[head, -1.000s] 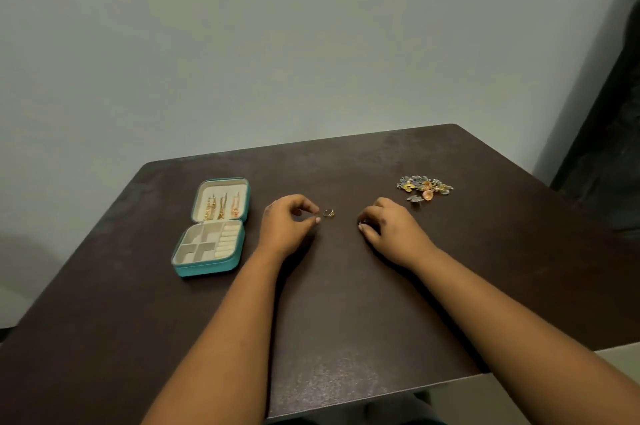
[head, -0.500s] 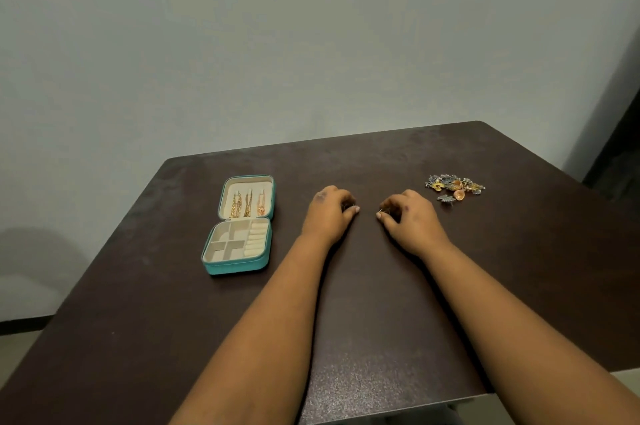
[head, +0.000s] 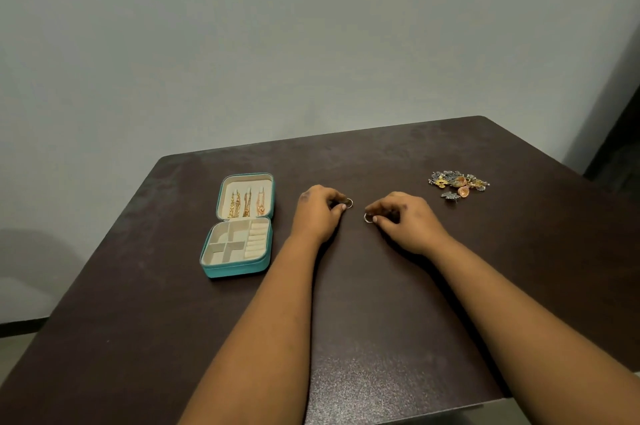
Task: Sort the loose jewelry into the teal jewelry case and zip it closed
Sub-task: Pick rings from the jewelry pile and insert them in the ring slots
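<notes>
1. A small ring (head: 348,203) is pinched at the bench (head: 381,303) by the left hand (head: 318,213).
2. A second ring (head: 367,217) is pinched by the right hand (head: 408,222).
3. The teal jewelry case (head: 239,227) is laid open left of the hands, gold chains (head: 242,204) in its lid.
4. A heap of loose jewelry (head: 459,183) is seen far right.

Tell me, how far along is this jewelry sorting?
Early-middle. Done: gold chains already hang in the lid of the open teal jewelry case. In hand: the left hand pinches one ring, the right hand another ring. Left: the pile of earrings on the table, and zipping the case.
</notes>
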